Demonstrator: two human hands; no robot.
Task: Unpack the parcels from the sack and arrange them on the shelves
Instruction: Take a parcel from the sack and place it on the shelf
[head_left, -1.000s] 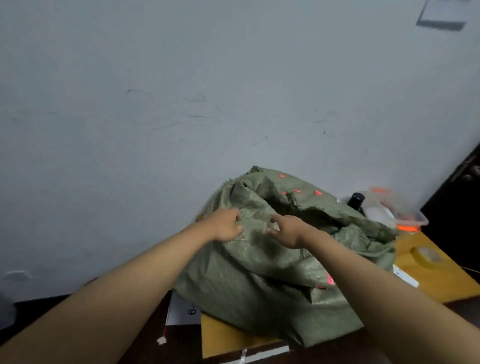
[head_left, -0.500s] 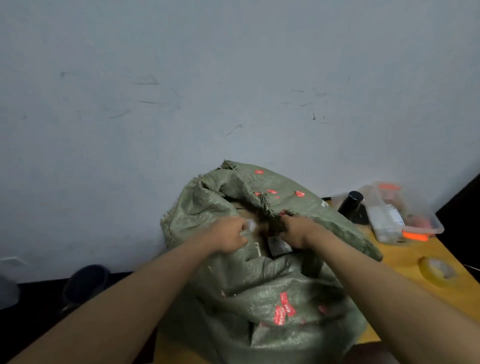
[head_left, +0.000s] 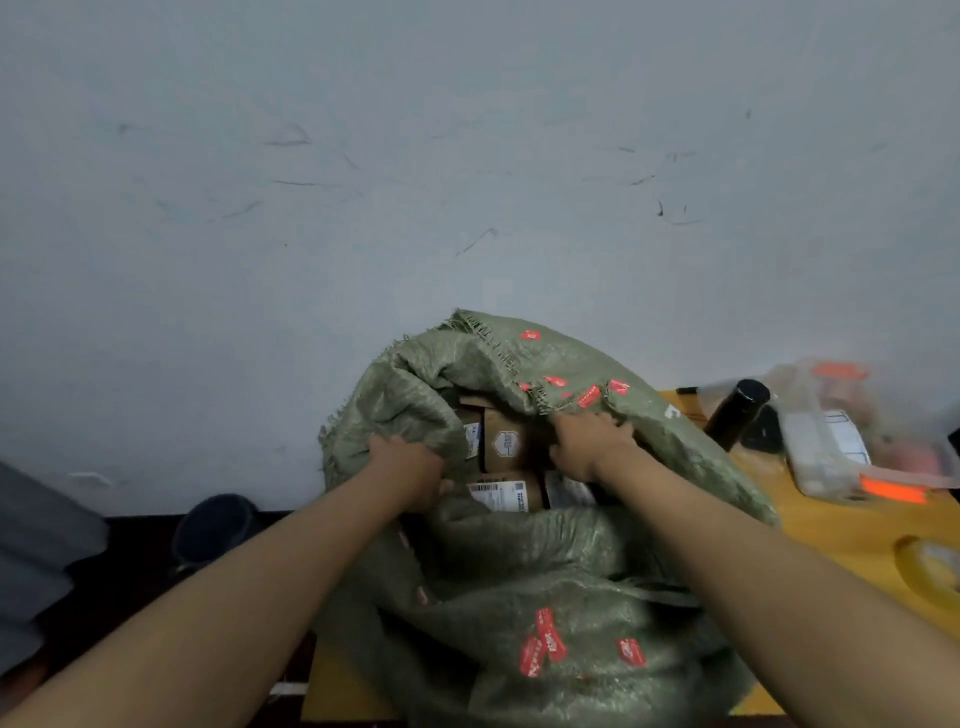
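Sack (head_left: 519, 561) mouth is now spread wide in the lower centre of the frame; half a second ago it was only a narrow gap, and a second ago the green cloth lay folded shut over it. Left hand (head_left: 408, 470) grips a bunch of the cloth at the left of the opening, fingers curled round it, while the right hand (head_left: 589, 444) pulls back the upper right edge, its fingers hooked over the rim. Between them brown parcels (head_left: 506, 444) with white labels are now showing, so the opening step looks done and the first parcel can probably be lifted out. No shelves are in view.

Under the sack is a yellow bench (head_left: 841, 525). At the right edge sit a black bottle (head_left: 737, 413), a clear plastic box (head_left: 831, 441) and a roll of tape (head_left: 930, 569). A scuffed pale wall (head_left: 363, 182) fills the upper frame; a dark bucket (head_left: 215, 530) stands on the floor at lower left.
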